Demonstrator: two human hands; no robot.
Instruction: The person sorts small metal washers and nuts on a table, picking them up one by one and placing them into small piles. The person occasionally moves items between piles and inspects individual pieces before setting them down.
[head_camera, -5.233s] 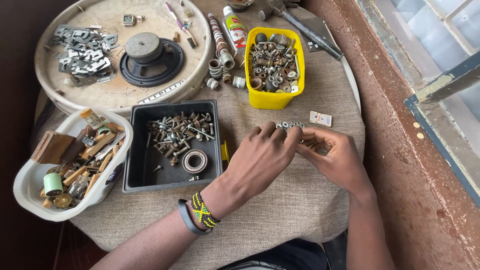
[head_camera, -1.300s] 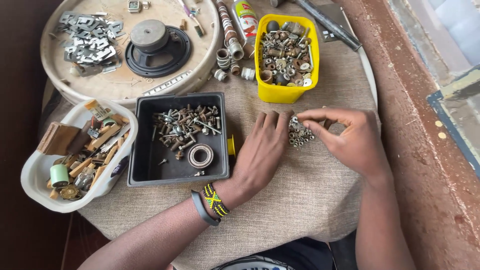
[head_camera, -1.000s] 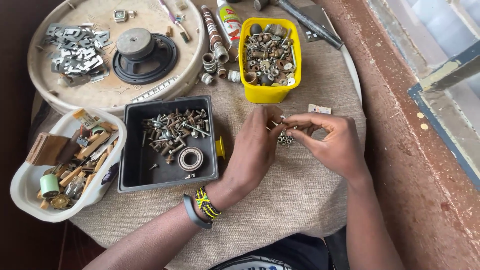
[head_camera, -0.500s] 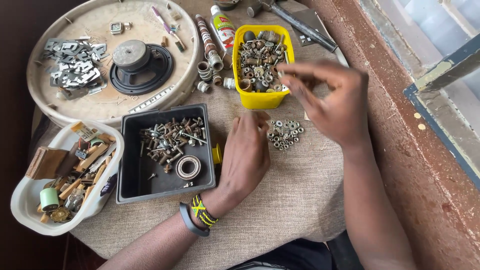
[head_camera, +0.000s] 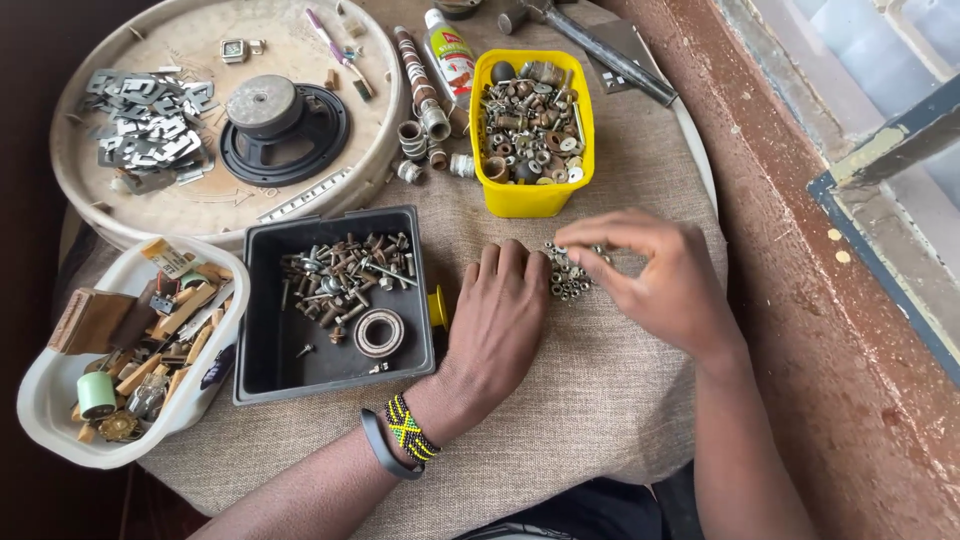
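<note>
Both hands were set at a small pile of nuts (head_camera: 572, 274) on the burlap cloth (head_camera: 560, 400).

The left hand (head_camera: 500, 318) was laid flat, palm down, fingers together and extended, fingertips just beside the pile, nothing gripped. The right hand (head_camera: 655, 275) was arched over the pile from the right, thumb and forefinger pinched together at its top edge; whether a nut was held cannot be told. The pile was located just below the yellow tub (head_camera: 527, 197), right of the black tray (head_camera: 262, 330).
</note>
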